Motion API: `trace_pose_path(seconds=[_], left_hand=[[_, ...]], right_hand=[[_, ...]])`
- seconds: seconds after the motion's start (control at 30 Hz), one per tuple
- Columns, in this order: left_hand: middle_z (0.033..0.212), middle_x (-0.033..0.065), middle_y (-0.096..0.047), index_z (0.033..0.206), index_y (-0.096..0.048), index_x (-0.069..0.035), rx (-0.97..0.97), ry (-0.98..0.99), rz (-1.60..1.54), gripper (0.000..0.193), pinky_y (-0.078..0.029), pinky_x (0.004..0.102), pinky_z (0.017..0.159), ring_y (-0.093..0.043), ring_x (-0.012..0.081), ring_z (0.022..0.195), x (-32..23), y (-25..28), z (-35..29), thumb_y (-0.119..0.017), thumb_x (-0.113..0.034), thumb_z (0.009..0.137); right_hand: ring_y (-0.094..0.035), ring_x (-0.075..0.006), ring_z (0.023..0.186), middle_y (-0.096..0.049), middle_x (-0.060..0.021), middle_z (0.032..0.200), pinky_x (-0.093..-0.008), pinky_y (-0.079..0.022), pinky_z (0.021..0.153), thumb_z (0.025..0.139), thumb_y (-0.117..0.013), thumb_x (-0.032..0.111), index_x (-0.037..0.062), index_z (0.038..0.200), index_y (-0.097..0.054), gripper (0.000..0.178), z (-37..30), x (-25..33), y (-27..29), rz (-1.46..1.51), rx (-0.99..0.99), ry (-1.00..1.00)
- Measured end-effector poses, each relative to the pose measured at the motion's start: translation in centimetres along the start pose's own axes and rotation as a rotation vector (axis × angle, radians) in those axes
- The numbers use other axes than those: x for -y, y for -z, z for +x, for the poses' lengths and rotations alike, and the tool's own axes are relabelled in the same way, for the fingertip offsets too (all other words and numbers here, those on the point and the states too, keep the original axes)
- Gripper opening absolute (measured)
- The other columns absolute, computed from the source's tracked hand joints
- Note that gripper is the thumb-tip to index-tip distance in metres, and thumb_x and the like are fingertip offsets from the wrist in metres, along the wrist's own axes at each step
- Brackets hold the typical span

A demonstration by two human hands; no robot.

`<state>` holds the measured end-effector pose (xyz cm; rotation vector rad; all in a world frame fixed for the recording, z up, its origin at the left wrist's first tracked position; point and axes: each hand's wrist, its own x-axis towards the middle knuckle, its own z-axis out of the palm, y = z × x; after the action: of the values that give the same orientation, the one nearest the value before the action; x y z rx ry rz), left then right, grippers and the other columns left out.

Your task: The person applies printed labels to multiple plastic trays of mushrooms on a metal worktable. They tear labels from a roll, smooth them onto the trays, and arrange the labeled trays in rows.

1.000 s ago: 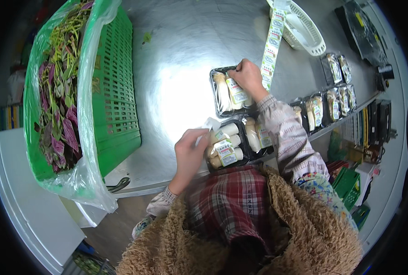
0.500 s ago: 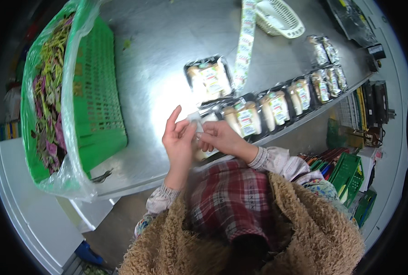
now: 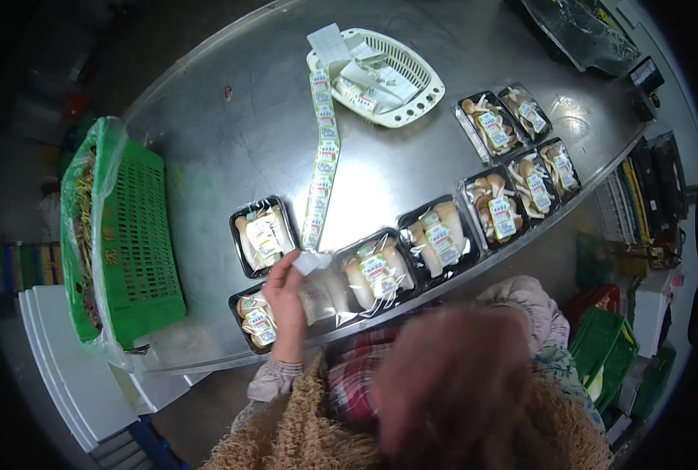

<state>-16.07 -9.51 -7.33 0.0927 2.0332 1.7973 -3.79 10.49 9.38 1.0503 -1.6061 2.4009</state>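
My left hand (image 3: 288, 307) is closed on a small white label (image 3: 311, 262), held at its fingertips over the trays near the table's front edge. Just right of the hand, partly hidden by it, lies a film-wrapped mushroom tray (image 3: 322, 298). My right hand (image 3: 462, 368), raised close to the camera, is smeared by motion, so its fingers cannot be made out. A printed label strip (image 3: 324, 157) runs from the white basket (image 3: 431, 98) toward my left hand. Labelled mushroom packs lie around it: one pack (image 3: 260, 236) behind, another (image 3: 255, 321) to the left, a third (image 3: 378, 270) to the right.
Several more mushroom packs (image 3: 493, 207) line the table's right front edge. A green crate (image 3: 133, 243) with a plastic liner and leafy greens stands at the left. Papers lie in the white basket. At the far right sits a dark plastic-wrapped bundle (image 3: 584, 33).
My right hand has left the label and risen toward the camera. The left hand keeps the white label. The view has shifted, showing more of the basket and the right-hand packs.
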Motion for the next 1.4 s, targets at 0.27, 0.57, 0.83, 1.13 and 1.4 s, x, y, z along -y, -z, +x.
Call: trace_pose_path(seconds=[0.27, 0.57, 0.83, 1.13, 1.4], left_hand=[[0.095, 0.0032, -0.066, 0.104, -0.067, -0.001, -0.036, -0.096, -0.048, 0.024, -0.048, 0.0242, 0.078, -0.060, 0.0113, 0.086, -4.4, -12.4, -1.2, -0.059, 0.007, 0.083], [0.092, 0.0048, -0.066, 0.107, -0.065, 0.001, 0.111, -0.062, 0.181, 0.024, -0.048, 0.0234, 0.072, -0.059, 0.0101, 0.080, -0.5, -16.3, 6.0, -0.058, 0.005, 0.084], [0.087, 0.0124, -0.065, 0.108, -0.064, 0.000, 0.380, 0.019, 0.324, 0.028, -0.051, 0.0290, 0.067, -0.062, 0.0182, 0.069, 2.9, -19.7, 7.8, -0.064, -0.005, 0.081], [0.097, 0.0138, -0.063, 0.107, -0.063, -0.001, 0.356, -0.121, 0.430, 0.030, -0.051, 0.0330, 0.067, -0.063, 0.0262, 0.073, 3.5, -19.9, 8.1, -0.068, -0.009, 0.078], [0.110, 0.0137, -0.061, 0.110, -0.061, -0.002, 0.359, -0.192, 0.417, 0.034, -0.051, 0.0319, 0.073, -0.063, 0.0261, 0.083, 3.2, -19.8, 8.5, -0.070, -0.009, 0.078]], right_hand=[[-0.051, -0.0022, 0.062, -0.061, 0.0001, 0.071, -0.0203, -0.040, 0.054, 0.091, -0.061, 0.010, -0.0012, 0.085, -0.060, 0.013, -8.7, -1.7, 7.8, -0.045, -0.442, -0.546], [-0.053, -0.0022, 0.066, -0.064, -0.0014, 0.075, -0.0203, -0.045, 0.057, 0.089, -0.062, 0.009, -0.0026, 0.098, -0.066, 0.015, -9.3, -2.8, 19.8, -0.346, -0.600, -0.657], [-0.066, -0.0297, 0.078, -0.066, -0.0161, 0.086, -0.0394, -0.053, 0.068, 0.076, -0.062, 0.005, 0.0012, 0.088, -0.069, 0.014, -5.6, -10.1, 40.3, -1.608, -0.289, -0.676], [-0.067, -0.0316, 0.076, -0.065, -0.0171, 0.079, -0.0408, -0.054, 0.067, 0.074, -0.056, 0.000, 0.0035, 0.078, -0.069, 0.015, -4.9, -13.3, 43.5, -1.874, 0.097, -0.765], [-0.066, -0.0212, 0.070, -0.067, -0.0144, 0.082, -0.0295, -0.054, 0.059, 0.084, -0.055, 0.000, -0.0044, 0.086, -0.063, 0.010, -2.5, -7.2, 39.2, -0.488, -0.820, -0.825]])
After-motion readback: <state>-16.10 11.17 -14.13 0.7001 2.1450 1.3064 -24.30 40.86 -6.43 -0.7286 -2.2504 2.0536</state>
